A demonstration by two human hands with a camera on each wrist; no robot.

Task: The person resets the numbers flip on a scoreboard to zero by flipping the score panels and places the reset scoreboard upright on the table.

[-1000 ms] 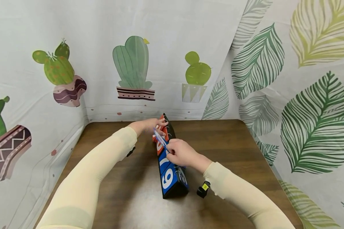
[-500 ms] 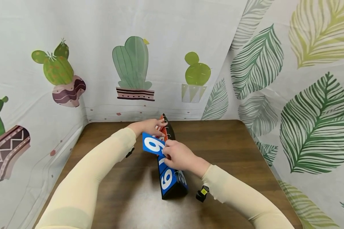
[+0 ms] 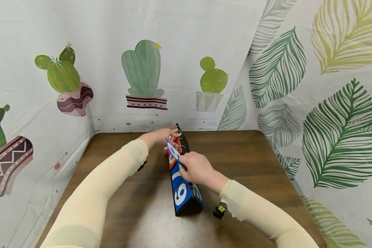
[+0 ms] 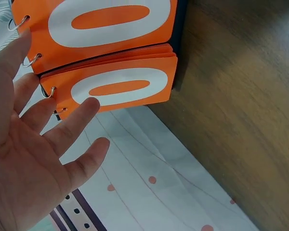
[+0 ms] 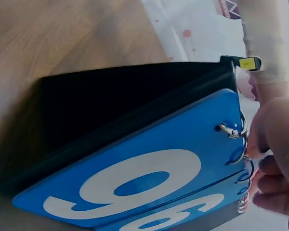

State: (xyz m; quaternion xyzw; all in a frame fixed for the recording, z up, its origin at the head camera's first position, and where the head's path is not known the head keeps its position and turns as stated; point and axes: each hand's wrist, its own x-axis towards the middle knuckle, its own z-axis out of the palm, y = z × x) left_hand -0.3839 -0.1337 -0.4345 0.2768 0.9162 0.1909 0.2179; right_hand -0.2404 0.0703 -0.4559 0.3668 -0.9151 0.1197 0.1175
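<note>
Two cream sleeves [image 3: 90, 193] entered from the lower corners of the head frame, and your hands met at a black flip scoreboard [image 3: 177, 184]. It stood tent-like on the brown wooden surface [image 3: 241, 155], stretching from the centre of the frame toward lower centre.

Your left hand [image 3: 162, 137] was at the board's upper end, fingers spread wide and gripping nothing. At the left of the left wrist frame, one fingertip overlapped a smaller orange card [image 4: 120, 89] with a white 0; whether it touched could not be told. Above that card was a larger orange card [image 4: 111, 19], also with a 0.

Your right hand [image 3: 199, 168], just right of centre, pinched a raised blue card [image 3: 173, 150] between curled fingers and thumb, the card seen nearly edge-on and slanting to the upper left. Below it, a blue card with a white 9 [image 3: 182, 195] lay against the board's lower end. Along the right wrist frame's right side, your fingers were near the metal rings [image 5: 229, 129].
</note>
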